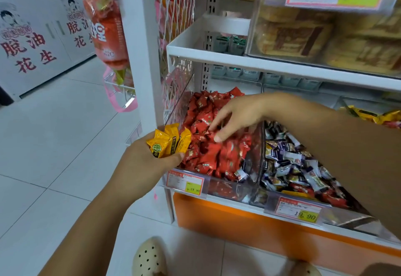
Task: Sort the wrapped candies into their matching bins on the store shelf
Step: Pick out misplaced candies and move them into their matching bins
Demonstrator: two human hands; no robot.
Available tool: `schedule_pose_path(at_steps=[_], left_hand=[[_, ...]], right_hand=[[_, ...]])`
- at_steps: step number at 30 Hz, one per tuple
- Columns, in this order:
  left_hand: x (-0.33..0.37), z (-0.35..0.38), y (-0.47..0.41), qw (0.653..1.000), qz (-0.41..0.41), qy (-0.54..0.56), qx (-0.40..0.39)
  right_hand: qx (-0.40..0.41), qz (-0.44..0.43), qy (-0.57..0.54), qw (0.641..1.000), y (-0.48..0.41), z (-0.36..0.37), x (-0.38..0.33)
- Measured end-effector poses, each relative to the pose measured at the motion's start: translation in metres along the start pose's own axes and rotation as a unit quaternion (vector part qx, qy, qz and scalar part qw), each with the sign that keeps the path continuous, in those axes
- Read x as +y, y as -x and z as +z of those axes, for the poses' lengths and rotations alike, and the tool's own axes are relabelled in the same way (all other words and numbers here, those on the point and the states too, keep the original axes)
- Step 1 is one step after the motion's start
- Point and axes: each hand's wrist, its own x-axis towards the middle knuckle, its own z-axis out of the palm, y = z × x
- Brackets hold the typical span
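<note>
My left hand (143, 163) is closed around a small bunch of yellow wrapped candies (168, 140), held just left of the clear bin of red candies (208, 145). My right hand (236, 115) reaches over that red pile with fingers spread and pointing down, fingertips touching the wrappers and nothing gripped. To the right, past a clear divider, a second bin (303, 207) holds purple and white candies (288, 160) with a few red ones mixed in. More yellow candies (373, 116) lie in a bin at the far right, partly hidden by my right forearm.
A white shelf board (238, 58) sits above the bins, carrying a clear box of packaged cakes (303, 37). Price tags (186, 183) clip to the bin fronts. A white upright post (138, 48) and a hanging orange bag (106, 30) stand left. Tiled floor lies below.
</note>
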Motion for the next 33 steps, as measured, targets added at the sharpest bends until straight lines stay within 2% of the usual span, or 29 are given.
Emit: schedule_pose_path(at_steps=[2, 3, 5, 7, 9, 12, 15, 18, 21, 25, 27, 29, 31, 33], left_hand=[[0.000, 0.001, -0.001, 1.000, 0.000, -0.007, 0.004], [0.001, 0.003, -0.002, 1.000, 0.001, -0.010, 0.006], [0.004, 0.006, -0.003, 1.000, 0.002, -0.018, 0.005], [0.010, 0.013, -0.004, 1.000, 0.017, -0.005, 0.000], [0.019, 0.023, -0.003, 0.999, 0.030, -0.010, -0.016], [0.035, 0.047, 0.000, 0.998, 0.010, 0.012, -0.056], [0.062, 0.082, 0.007, 0.996, -0.001, 0.055, -0.072], [0.095, 0.128, 0.012, 0.991, 0.044, 0.040, -0.116], [0.130, 0.183, 0.008, 0.982, 0.100, -0.005, -0.162], [0.191, 0.258, -0.009, 0.966, 0.184, -0.088, -0.158], [0.218, 0.298, -0.021, 0.943, 0.195, -0.202, -0.179], [0.231, 0.335, -0.036, 0.921, 0.213, -0.286, -0.159], [0.234, 0.363, -0.051, 0.914, 0.252, -0.279, -0.150], [0.227, 0.381, -0.061, 0.894, 0.276, -0.293, -0.197]], right_hand=[[0.108, -0.004, 0.097, 0.989, -0.009, 0.012, 0.002], [0.120, -0.003, 0.146, 0.982, -0.013, 0.023, 0.004], [0.061, -0.006, 0.190, 0.980, -0.017, 0.041, 0.010], [0.072, -0.018, 0.159, 0.984, -0.004, 0.045, 0.013], [0.185, -0.044, 0.070, 0.979, 0.022, 0.041, 0.017], [0.348, -0.076, -0.157, 0.921, 0.070, 0.052, 0.033], [0.423, -0.056, -0.329, 0.842, 0.112, 0.079, 0.057], [0.469, -0.030, -0.448, 0.761, 0.139, 0.086, 0.092], [0.526, 0.009, -0.445, 0.725, 0.163, 0.084, 0.133], [0.627, 0.056, -0.417, 0.656, 0.204, 0.083, 0.184], [0.661, 0.091, -0.423, 0.613, 0.222, 0.080, 0.212], [0.677, 0.110, -0.452, 0.570, 0.236, 0.077, 0.234], [0.671, 0.129, -0.472, 0.557, 0.246, 0.077, 0.250], [0.661, 0.162, -0.459, 0.571, 0.249, 0.081, 0.260]])
